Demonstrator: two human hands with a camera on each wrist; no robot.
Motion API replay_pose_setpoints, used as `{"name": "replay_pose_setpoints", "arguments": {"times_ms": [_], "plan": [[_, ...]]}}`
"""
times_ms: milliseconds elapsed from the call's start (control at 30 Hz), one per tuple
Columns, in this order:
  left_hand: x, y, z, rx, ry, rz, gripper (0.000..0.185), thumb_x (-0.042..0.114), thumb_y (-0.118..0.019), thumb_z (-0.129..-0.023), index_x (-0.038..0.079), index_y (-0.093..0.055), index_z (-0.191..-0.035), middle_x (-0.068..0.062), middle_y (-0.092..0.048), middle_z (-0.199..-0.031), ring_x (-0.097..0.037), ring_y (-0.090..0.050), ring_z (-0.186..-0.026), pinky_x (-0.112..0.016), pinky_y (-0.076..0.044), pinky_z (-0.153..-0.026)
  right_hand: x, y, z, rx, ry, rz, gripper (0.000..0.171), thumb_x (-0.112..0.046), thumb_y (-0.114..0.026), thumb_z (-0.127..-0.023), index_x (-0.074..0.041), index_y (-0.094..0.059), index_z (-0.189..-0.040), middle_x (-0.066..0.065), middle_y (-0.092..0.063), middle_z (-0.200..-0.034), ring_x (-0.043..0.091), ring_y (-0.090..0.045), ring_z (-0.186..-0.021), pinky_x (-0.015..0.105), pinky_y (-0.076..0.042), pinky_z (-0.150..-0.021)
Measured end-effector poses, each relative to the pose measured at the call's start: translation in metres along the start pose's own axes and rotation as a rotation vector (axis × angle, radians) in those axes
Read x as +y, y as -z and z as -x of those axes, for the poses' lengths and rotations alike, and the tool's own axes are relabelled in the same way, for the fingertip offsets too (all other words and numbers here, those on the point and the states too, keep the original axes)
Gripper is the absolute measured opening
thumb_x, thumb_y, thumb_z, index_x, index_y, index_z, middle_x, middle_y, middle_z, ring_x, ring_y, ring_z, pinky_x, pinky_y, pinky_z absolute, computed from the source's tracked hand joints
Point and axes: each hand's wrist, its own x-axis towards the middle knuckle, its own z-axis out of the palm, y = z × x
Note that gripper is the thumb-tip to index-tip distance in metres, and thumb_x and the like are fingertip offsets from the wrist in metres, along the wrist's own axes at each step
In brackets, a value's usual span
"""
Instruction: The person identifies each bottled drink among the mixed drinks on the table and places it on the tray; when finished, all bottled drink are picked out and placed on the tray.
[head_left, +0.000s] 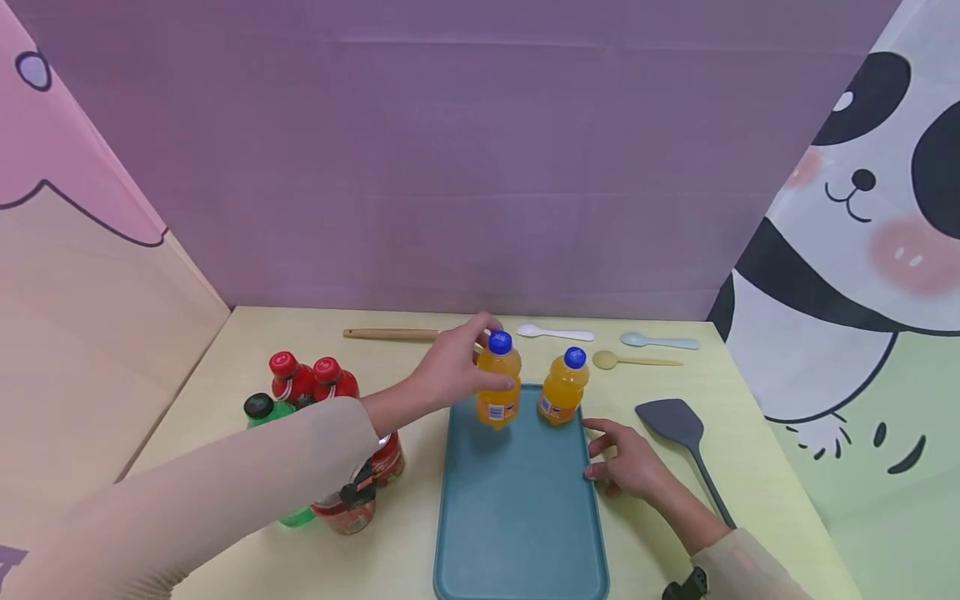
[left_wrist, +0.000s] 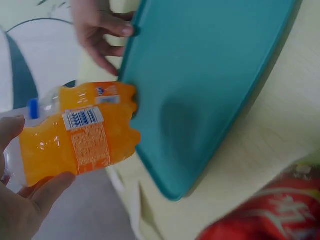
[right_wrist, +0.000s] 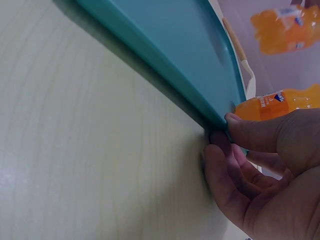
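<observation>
My left hand (head_left: 467,360) grips an orange soda bottle (head_left: 500,408) with a blue cap and holds it upright above the far left part of a blue-green tray (head_left: 525,517). The bottle's barrel and barcode label (left_wrist: 90,140) show in the left wrist view. A second orange soda bottle (head_left: 564,387) stands at the tray's far right corner. At the tray's right edge is my right hand (head_left: 630,460). In the right wrist view its thumb (right_wrist: 250,131) lies on the rim and a finger tucks beneath, pinching the tray's edge.
Red-capped bottles (head_left: 291,382), a green bottle (head_left: 262,408) and cans (head_left: 348,517) stand left, partly behind my left sleeve. A wooden handle (head_left: 390,334) and white (head_left: 555,333), blue (head_left: 660,342) and yellow (head_left: 637,361) spoons lie at the back. A dark spatula (head_left: 675,422) lies right.
</observation>
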Motion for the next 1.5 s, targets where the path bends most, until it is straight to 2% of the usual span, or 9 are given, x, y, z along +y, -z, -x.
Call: {"name": "replay_pose_setpoints", "arguments": {"times_ms": [167, 400, 533, 700, 833, 967, 1133, 1333, 1500], "plan": [[-0.005, -0.024, -0.013, 0.007, -0.017, -0.028, 0.058, 0.02, -0.089, -0.082, 0.021, -0.054, -0.127, -0.005, -0.063, -0.118, -0.023, -0.063, -0.109, -0.042, -0.061, -0.089, -0.001, 0.0, 0.001, -0.002, -0.007, 0.005, 0.073, 0.006, -0.08, -0.082, -0.009, -0.052, -0.148, 0.01, -0.063, -0.1, 0.024, -0.06, -0.059, 0.035, -0.059, -0.056], [-0.013, -0.049, -0.022, 0.0, 0.019, -0.023, 0.065, 0.014, -0.086, -0.085, 0.019, -0.053, -0.141, -0.006, -0.064, -0.13, -0.026, -0.064, -0.117, -0.046, -0.059, -0.097, -0.003, -0.002, 0.003, 0.0, -0.013, 0.001, 0.073, 0.006, -0.08, -0.082, -0.009, -0.053, -0.147, 0.01, -0.063, -0.099, 0.024, -0.06, -0.061, 0.036, -0.059, -0.056], [-0.015, -0.056, -0.021, -0.008, 0.015, -0.029, 0.063, 0.013, -0.085, -0.086, 0.016, -0.054, -0.141, -0.006, -0.063, -0.132, -0.026, -0.062, -0.121, -0.047, -0.056, -0.102, -0.004, -0.003, 0.004, 0.002, -0.015, 0.005, 0.073, 0.006, -0.08, -0.082, -0.01, -0.053, -0.147, 0.01, -0.063, -0.099, 0.023, -0.061, -0.062, 0.036, -0.059, -0.056], [-0.016, -0.057, -0.02, -0.014, 0.017, -0.034, 0.062, 0.013, -0.084, -0.086, 0.015, -0.055, -0.14, -0.006, -0.061, -0.13, -0.026, -0.061, -0.122, -0.046, -0.055, -0.103, -0.005, -0.003, 0.005, 0.002, -0.013, 0.012, 0.072, 0.006, -0.08, -0.082, -0.01, -0.053, -0.147, 0.009, -0.063, -0.099, 0.023, -0.06, -0.061, 0.036, -0.06, -0.056], [-0.017, -0.054, -0.022, -0.047, 0.018, -0.03, 0.062, 0.014, -0.084, -0.086, 0.017, -0.054, -0.14, -0.006, -0.061, -0.134, -0.026, -0.06, -0.125, -0.046, -0.055, -0.103, -0.005, -0.002, 0.005, -0.002, -0.013, 0.016, 0.072, 0.006, -0.08, -0.082, -0.01, -0.053, -0.147, 0.009, -0.063, -0.099, 0.023, -0.061, -0.061, 0.036, -0.06, -0.056], [-0.017, -0.048, -0.025, -0.112, 0.011, -0.04, 0.063, 0.018, -0.085, -0.086, 0.019, -0.053, -0.14, -0.006, -0.06, -0.137, -0.027, -0.06, -0.126, -0.047, -0.055, -0.103, -0.006, -0.001, 0.005, -0.003, -0.011, 0.018, 0.071, 0.006, -0.08, -0.083, -0.01, -0.053, -0.147, 0.009, -0.063, -0.099, 0.023, -0.061, -0.062, 0.035, -0.06, -0.056], [-0.022, -0.037, -0.024, -0.19, -0.01, -0.077, 0.075, 0.024, -0.085, -0.086, 0.02, -0.047, -0.151, -0.006, -0.054, -0.149, -0.03, -0.052, -0.138, -0.054, -0.046, -0.112, -0.004, -0.002, 0.003, -0.004, -0.01, 0.019, 0.071, 0.006, -0.079, -0.083, -0.01, -0.052, -0.148, 0.009, -0.063, -0.1, 0.023, -0.06, -0.06, 0.035, -0.059, -0.056], [-0.025, -0.008, -0.016, -0.163, -0.054, -0.113, 0.08, 0.031, -0.081, -0.088, 0.021, -0.042, -0.157, -0.006, -0.051, -0.153, -0.031, -0.049, -0.141, -0.053, -0.047, -0.111, -0.005, -0.003, 0.004, -0.002, -0.006, 0.04, 0.071, 0.005, -0.079, -0.083, -0.008, -0.052, -0.148, 0.009, -0.063, -0.1, 0.023, -0.061, -0.06, 0.036, -0.06, -0.056], [-0.02, 0.025, 0.003, -0.137, -0.088, -0.138, 0.073, 0.039, -0.075, -0.092, 0.021, -0.043, -0.156, -0.003, -0.052, -0.152, -0.03, -0.049, -0.14, -0.051, -0.05, -0.108, -0.004, -0.001, 0.005, -0.009, -0.001, 0.05, 0.069, 0.0, -0.08, -0.085, -0.007, -0.051, -0.148, 0.009, -0.063, -0.101, 0.022, -0.063, -0.062, 0.036, -0.06, -0.057]]}}
